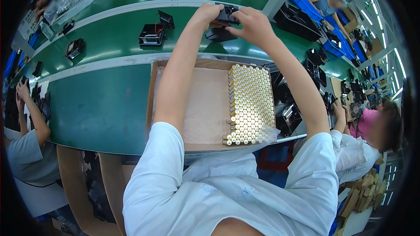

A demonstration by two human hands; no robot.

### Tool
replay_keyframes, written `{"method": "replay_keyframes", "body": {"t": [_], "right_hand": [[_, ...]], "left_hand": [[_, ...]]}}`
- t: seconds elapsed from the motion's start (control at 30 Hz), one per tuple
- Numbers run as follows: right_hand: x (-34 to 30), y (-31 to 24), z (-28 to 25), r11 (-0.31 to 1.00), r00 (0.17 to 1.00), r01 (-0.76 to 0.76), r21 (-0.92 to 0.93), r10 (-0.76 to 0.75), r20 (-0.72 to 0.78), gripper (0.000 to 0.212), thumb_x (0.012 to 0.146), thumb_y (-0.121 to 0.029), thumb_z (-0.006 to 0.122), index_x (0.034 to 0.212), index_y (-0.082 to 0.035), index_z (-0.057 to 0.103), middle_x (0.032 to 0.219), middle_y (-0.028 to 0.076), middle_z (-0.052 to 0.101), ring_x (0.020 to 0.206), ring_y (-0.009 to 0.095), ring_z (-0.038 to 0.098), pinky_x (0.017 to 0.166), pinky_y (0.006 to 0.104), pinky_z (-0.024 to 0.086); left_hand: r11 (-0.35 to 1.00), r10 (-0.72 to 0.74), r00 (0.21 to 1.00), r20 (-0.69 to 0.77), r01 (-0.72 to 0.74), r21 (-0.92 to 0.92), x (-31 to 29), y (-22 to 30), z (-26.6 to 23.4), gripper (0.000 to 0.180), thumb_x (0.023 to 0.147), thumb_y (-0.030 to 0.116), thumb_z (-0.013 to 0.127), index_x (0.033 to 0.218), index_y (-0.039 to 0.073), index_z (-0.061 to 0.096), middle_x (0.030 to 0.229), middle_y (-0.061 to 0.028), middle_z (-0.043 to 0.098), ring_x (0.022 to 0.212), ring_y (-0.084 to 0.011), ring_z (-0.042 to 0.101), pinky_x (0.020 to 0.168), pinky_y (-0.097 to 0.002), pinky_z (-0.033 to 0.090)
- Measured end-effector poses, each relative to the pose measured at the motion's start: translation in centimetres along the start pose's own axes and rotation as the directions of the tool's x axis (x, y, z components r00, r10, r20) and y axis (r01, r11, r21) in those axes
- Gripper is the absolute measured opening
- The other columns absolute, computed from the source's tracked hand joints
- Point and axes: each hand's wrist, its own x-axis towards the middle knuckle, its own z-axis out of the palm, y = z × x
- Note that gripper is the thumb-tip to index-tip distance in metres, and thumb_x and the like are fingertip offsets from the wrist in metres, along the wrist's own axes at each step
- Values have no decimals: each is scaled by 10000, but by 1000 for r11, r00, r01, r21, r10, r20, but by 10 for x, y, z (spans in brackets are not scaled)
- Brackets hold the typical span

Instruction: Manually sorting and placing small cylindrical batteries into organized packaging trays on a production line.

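Note:
Over the far green conveyor belt, both my arms reach out to one black plastic case (227, 14). My left hand (210, 15) grips its left side with closed fingers. On its right side, my right hand (253, 25) holds the edge between thumb and fingers. Just beneath hangs or lies a dark part (220, 35); whether it joins the case I cannot tell. Under my forearms stands a shallow cardboard box (205, 105). Its right portion is packed with rows of upright gold-and-silver cylindrical batteries (250, 100), with crumpled clear plastic at their near corner.
An open black case with red wires (152, 34) sits on the belt, with another black unit (75, 48) farther left. A black bin (297, 22) and blue trays (337, 46) stand at right. Co-workers sit close on both sides; black parts (286, 113) crowd the box's right edge.

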Motion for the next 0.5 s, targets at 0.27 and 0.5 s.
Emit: {"method": "replay_keyframes", "body": {"t": [0.27,0.5], "right_hand": [[-12,5,30,883,969,226,-412,-161,186,85,800,-138,688,836,-67,659,792,66,633,710,276,637,630,363,535],[-15,-42,-6,939,948,218,-265,-139,288,84,807,-103,665,880,-71,686,832,62,661,716,270,642,633,360,538]], "left_hand": [[965,-182,982,-51,168,-202,4,6,20,282,872,180,597,873,-93,667,775,-179,663,615,-279,649,579,-366,549],[989,-151,985,-87,149,-23,22,-25,25,409,849,256,541,1054,-68,683,1026,-269,706,908,-454,643,842,-473,523]]}}
